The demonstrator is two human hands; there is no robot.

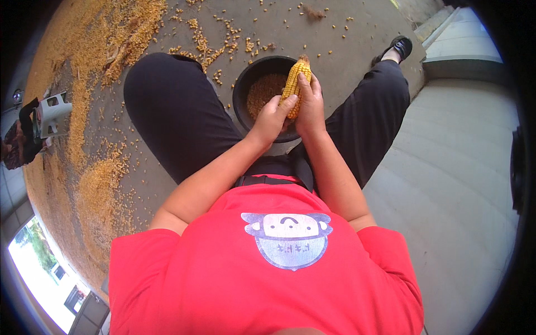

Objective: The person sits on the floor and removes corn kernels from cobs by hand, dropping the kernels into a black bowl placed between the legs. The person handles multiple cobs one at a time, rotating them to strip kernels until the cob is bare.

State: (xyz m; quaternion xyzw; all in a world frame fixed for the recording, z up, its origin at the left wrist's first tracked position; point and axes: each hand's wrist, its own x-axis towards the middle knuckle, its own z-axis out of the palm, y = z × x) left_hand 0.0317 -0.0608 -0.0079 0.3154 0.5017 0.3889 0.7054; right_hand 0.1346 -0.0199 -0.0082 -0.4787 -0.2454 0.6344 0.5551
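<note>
An ear of yellow corn (292, 83) is held tilted over a black tub (238, 98), its browned end pointing up and away from me. My left hand (270, 119) grips the lower part, with the thumb pressed on the kernels. Around the right side of the ear wraps my right hand (312, 109), its thumb lying along the rows. Between my legs stands the tub, with a brownish grainy mass (261, 94) in its bottom; what that is I cannot tell. My hands and the ear cover part of the tub.
Loose corn kernels (205, 50) lie scattered beyond the tub. A broad spread of kernels (96, 184) covers the floor at left. Farther left, a person (21, 142) is beside a light plastic stool (54, 115). A pale wall (452, 155) runs along my right.
</note>
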